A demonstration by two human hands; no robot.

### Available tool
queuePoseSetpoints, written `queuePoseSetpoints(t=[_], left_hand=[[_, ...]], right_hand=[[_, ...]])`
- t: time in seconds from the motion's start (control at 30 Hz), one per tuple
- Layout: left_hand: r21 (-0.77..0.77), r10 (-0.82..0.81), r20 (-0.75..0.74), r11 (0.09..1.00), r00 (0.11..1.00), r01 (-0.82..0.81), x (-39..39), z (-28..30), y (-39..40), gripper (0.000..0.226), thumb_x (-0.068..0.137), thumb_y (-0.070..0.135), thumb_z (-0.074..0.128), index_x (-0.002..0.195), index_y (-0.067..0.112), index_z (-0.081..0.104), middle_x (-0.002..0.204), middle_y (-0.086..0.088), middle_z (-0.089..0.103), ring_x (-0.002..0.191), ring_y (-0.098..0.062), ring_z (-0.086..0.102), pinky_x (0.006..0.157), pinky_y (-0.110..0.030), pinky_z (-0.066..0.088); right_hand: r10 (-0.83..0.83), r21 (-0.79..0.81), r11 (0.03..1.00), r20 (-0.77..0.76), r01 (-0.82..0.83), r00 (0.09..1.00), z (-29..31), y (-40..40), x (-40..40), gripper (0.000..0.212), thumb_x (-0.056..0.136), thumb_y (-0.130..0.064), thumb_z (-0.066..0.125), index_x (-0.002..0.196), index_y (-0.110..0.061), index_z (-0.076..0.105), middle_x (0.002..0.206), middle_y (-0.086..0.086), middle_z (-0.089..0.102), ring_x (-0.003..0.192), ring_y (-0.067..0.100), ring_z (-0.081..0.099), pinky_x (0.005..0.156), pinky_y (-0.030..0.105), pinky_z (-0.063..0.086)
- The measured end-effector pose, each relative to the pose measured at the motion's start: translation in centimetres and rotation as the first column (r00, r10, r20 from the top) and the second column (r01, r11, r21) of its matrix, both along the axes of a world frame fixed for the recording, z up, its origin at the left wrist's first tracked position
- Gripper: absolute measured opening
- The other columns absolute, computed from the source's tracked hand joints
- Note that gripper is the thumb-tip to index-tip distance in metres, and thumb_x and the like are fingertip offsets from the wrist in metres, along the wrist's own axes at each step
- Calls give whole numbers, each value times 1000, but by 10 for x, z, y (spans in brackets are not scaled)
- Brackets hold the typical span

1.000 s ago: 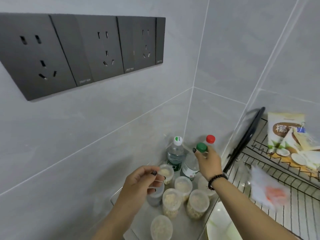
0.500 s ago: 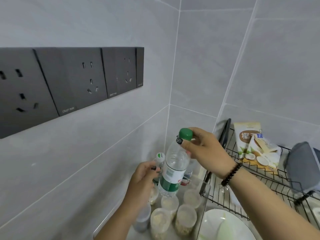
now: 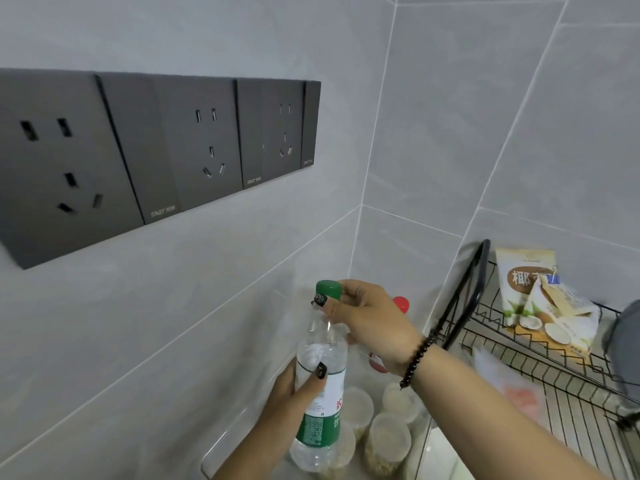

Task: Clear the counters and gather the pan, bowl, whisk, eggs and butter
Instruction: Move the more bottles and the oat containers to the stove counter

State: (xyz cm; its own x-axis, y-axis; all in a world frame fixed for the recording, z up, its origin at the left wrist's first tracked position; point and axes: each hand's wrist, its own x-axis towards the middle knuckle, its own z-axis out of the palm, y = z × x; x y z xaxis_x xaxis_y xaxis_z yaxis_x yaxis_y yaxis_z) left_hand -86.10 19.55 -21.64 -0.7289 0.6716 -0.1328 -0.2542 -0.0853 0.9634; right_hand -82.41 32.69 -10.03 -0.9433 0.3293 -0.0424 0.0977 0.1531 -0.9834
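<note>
A clear plastic water bottle [image 3: 320, 355] with a green cap and a green-and-white label is held upright above the counter corner. My right hand [image 3: 370, 323] pinches it at the neck, just under the cap. My left hand [image 3: 294, 396] wraps around its body at the label. No pan, bowl, whisk, eggs or butter can be seen.
Several small lidded plastic jars [image 3: 386, 441] of grain stand below the bottle, with a red-capped bottle [image 3: 401, 303] behind my right hand. A black wire dish rack [image 3: 540, 372] at right holds a coconut snack bag [image 3: 530, 299]. Dark wall sockets [image 3: 156, 147] line the left wall.
My right hand lifted the green-capped bottle out of the corner. My left hand left the small jars and closed around the bottle's body.
</note>
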Motion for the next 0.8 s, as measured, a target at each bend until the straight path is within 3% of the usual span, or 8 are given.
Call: queuePoseSetpoints(t=[0.13,0.23,0.33,0.47,0.6,0.7,0.8], left_hand=[[14,59,18,998,998,-60,-1,-9,-9,82,49,59,73,117,15,62,101,-5,76,95,-22,72,78,-29,55],[40,112,63,993,992,-114,-3,-11,-14,101,35,71,82,111,6,66,94,-19,74,84,-32,72,79,-42,55],[47,161,129,985,979,-168,-5,-13,-18,113,34,75,82,116,-1,62,93,-27,71,81,-39,69,83,-49,52],[25,160,131,986,978,-165,-6,-14,-21,115,29,78,81,113,1,63,89,-25,72,76,-36,70,76,-44,54],[-10,147,109,989,983,-147,-7,-13,-25,122,20,78,81,109,-2,61,81,-21,74,68,-30,72,59,-31,56],[5,133,102,991,986,-135,-3,-5,-30,122,20,75,83,110,-3,61,82,-25,72,67,-32,71,57,-32,56],[23,132,131,990,983,-136,1,1,-33,116,21,71,86,106,-4,62,80,-30,69,61,-34,68,55,-34,57]], right_hand=[[48,4,999,-12,-48,999,-22,4,-11,12,90,-21,62,103,-24,64,105,17,69,86,21,65,75,41,53],[-199,-118,976,-136,183,971,-45,13,-16,15,94,-15,55,107,-23,59,105,8,67,92,14,66,83,39,55],[-405,4,914,-78,406,911,-78,27,-24,24,91,-18,60,113,-21,52,113,4,59,91,9,59,88,36,52],[-365,221,916,108,335,925,-117,39,-36,59,84,-29,69,134,-15,40,132,6,45,117,20,49,102,36,42],[-291,290,930,199,228,936,-144,41,-44,76,73,-24,78,137,-15,37,130,2,44,120,19,46,106,37,40],[-287,344,915,182,213,941,-158,42,-51,76,68,-23,80,134,-20,42,133,2,49,122,21,49,106,42,42],[-284,367,904,136,218,949,-159,42,-53,66,74,-18,77,131,-22,46,129,0,53,118,20,52,105,40,43]])
